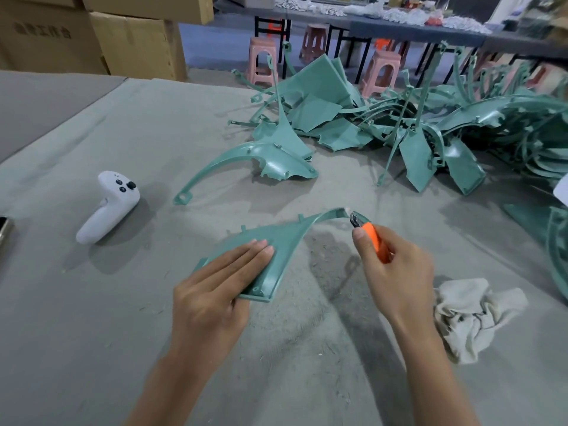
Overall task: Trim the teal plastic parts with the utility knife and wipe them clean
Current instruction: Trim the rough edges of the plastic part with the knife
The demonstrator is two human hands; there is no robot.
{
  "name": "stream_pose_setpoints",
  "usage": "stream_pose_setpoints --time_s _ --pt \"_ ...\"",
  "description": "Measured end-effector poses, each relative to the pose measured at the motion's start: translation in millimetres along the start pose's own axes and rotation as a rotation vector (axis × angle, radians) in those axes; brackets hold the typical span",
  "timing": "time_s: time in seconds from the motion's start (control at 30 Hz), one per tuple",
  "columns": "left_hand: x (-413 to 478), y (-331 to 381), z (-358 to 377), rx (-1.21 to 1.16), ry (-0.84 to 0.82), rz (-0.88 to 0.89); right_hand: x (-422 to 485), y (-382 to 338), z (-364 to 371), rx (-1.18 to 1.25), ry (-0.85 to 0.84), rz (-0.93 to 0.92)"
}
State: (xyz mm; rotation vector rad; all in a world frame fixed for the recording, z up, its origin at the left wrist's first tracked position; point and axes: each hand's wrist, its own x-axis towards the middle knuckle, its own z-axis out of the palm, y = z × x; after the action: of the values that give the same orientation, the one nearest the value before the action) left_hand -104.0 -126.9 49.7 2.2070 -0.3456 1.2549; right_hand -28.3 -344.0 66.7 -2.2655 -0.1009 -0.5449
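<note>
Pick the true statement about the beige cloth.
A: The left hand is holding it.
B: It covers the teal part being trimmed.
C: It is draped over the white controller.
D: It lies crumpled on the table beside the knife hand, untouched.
D: the cloth lies crumpled on the table beside the right hand, which grips the utility knife, while the left hand presses on the teal part.

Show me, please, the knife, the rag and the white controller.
knife (375, 241): head view, orange handle.
rag (470, 315): head view, crumpled middle.
white controller (110, 204): head view, middle of its body.
</note>
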Motion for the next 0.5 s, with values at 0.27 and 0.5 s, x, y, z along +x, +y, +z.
stream_pose_setpoints --time_s 0.27,0.5 --pt "5.9 -2.2 1.0 -0.31 0.108 -0.844 -8.1 -7.6 0.8 0.32 -0.002 0.036" --pt "10.6 -4.1 0.0 -0.948 0.04 -1.307 -11.1 -7.4 -1.8 0.489 -0.025 0.1"
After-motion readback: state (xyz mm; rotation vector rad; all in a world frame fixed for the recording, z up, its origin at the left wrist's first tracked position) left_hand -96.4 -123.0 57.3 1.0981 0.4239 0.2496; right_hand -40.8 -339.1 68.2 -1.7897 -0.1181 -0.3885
